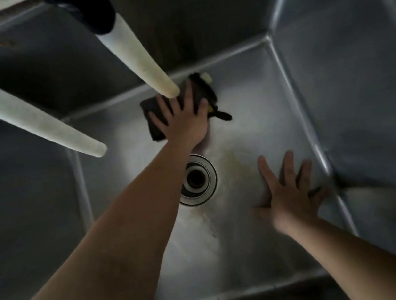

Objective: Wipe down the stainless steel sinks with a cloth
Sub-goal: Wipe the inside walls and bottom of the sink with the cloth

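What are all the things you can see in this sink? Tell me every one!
sink: one, grey steel, fills the view.
drain: one, silver ring with dark hole, middle of the floor.
stain: one, yellowish, just right of the drain.
spouts: two, white with dark tops, hanging over the back left.
cloth: one, dark with yellow bits, far part of the floor.
left hand: one, fingers spread, pressing on the cloth.
right hand: one, fingers spread flat, near the right wall.
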{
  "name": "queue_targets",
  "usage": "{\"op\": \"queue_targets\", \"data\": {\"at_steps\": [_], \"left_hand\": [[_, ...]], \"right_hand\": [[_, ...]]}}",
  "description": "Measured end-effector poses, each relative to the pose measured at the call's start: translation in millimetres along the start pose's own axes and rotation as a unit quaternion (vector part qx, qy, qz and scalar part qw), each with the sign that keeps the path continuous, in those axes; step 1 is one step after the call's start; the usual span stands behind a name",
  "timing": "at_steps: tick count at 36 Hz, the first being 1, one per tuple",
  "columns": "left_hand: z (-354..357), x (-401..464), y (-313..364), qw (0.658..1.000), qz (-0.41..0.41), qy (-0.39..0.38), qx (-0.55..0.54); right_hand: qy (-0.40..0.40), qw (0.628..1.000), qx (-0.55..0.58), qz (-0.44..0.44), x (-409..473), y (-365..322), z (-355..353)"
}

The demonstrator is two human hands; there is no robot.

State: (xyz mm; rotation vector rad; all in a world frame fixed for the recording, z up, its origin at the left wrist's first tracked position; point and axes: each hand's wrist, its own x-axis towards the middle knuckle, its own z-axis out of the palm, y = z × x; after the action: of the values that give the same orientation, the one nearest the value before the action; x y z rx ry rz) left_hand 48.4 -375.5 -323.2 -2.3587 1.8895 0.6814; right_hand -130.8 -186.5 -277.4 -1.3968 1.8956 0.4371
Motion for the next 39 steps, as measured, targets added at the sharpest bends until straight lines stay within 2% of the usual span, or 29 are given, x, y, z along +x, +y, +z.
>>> {"op": "queue_targets", "data": {"at_steps": [6,10,13,15,18,21,24,27,29,32,34,37,39], "left_hand": [[17.0,-44.8,-8.7,0.986,0.151,-0.038,0.060],[27.8,-91.8,-29.3,0.975,0.198,-0.029,0.092],[32.8,-113.5,-33.2,0.976,0.192,-0.031,0.100],[31.9,-118.0,-31.1,0.977,0.185,-0.037,0.102],[30.2,-118.8,-29.1,0.978,0.175,-0.037,0.107],[28.9,-114.7,-28.0,0.980,0.169,-0.048,0.094],[26.9,-102.6,-18.3,0.985,0.144,-0.063,0.072],[24.1,-80.5,4.2,0.990,0.107,-0.077,0.047],[18.9,-62.7,22.6,0.991,0.091,-0.089,0.035],[12.5,-39.9,52.3,0.991,0.074,-0.109,0.030],[9.1,-26.2,72.2,0.992,0.056,-0.109,0.021],[7.7,-14.4,94.8,0.995,0.028,-0.098,0.013],[26.4,3.0,127.5,0.995,0.032,-0.098,0.006]], "right_hand": [[-0.008,1.000,0.011,0.001,-3.7,-3.9,-8.8],[-0.016,1.000,0.001,0.001,-7.8,-5.7,-18.3],[-0.029,0.999,0.016,-0.007,-11.7,-4.7,-37.9],[-0.020,0.997,0.078,-0.016,-16.9,-1.8,-58.5],[0.034,0.989,0.135,-0.048,-29.9,5.5,-87.3],[0.121,0.980,0.060,-0.149,-50.2,10.5,-112.7],[0.243,0.932,-0.031,-0.267,-78.0,16.3,-138.5],[0.325,0.882,-0.074,-0.334,-99.7,28.1,-162.4],[0.347,0.866,-0.127,-0.336,-106.8,41.6,-175.5],[0.351,0.871,-0.199,-0.282,-107.0,65.7,-190.0],[0.356,0.871,-0.214,-0.261,-106.8,78.7,-195.8],[0.382,0.854,-0.216,-0.280,-104.9,77.7,-195.9],[0.380,0.859,-0.216,-0.266,-89.8,84.5,-191.0]]}}
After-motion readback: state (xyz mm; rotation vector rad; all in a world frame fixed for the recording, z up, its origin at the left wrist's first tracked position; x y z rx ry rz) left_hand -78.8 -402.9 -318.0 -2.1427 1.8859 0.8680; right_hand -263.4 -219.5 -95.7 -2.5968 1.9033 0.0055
